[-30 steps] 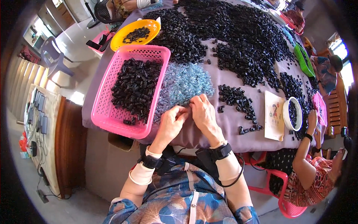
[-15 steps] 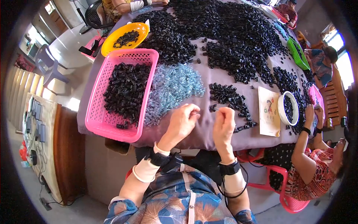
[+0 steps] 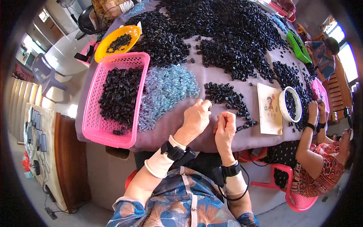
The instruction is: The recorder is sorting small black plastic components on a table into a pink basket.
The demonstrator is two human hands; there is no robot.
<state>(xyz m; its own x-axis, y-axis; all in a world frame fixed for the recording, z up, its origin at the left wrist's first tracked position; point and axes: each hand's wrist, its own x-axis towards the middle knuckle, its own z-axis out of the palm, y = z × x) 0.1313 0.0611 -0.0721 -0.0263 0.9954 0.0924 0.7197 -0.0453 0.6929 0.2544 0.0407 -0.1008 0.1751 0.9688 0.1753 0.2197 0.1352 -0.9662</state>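
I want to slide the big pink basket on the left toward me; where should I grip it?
Probably by the rim of the basket at its near short end, from the near side: that rim is free of the black pieces inside and faces the table edge, whereas clear pieces crowd its right side.

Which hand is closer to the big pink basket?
Left. The left hand is right of the basket, just past the clear pieces; the right hand is farther right.

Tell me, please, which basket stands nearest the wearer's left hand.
The large pink basket at left, heaped with small black parts; the green basket and other pink basket are at far right.
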